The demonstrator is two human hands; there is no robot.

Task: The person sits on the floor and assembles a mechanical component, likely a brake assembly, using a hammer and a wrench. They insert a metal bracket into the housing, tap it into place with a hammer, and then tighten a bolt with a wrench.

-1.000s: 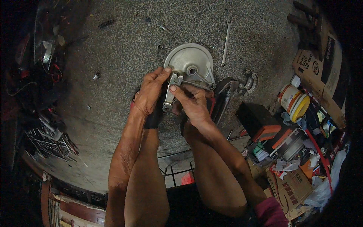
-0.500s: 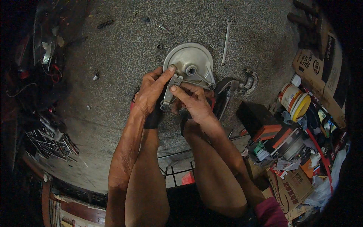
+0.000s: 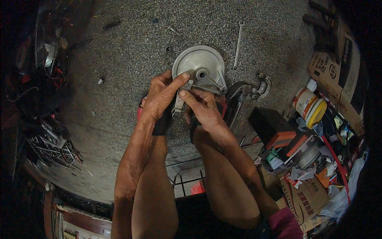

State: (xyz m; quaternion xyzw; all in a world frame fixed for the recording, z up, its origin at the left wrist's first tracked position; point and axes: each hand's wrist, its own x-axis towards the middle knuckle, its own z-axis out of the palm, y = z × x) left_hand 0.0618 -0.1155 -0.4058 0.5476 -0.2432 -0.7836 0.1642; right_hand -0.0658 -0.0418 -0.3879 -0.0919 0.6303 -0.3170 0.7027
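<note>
"Lever (image 3: 178, 106) near us, who's gripping it?"
"Right hand (image 3: 207, 110), thumb on top. Left hand (image 3: 162, 97) grasps the round plate (image 3: 199, 55) just beyond by its near-left rim, probably to steady it."
"Wrench (image 3: 238, 46)?"
"Far right on the floor (image 3: 123, 59), probably for easy reach."

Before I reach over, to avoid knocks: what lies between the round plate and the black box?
A dark curved part lies between plate and box, in the head view.

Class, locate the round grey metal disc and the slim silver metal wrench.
Round grey metal disc (image 3: 197, 62): head view, on its broad face.
Slim silver metal wrench (image 3: 238, 46): head view, mid-shaft.
</note>
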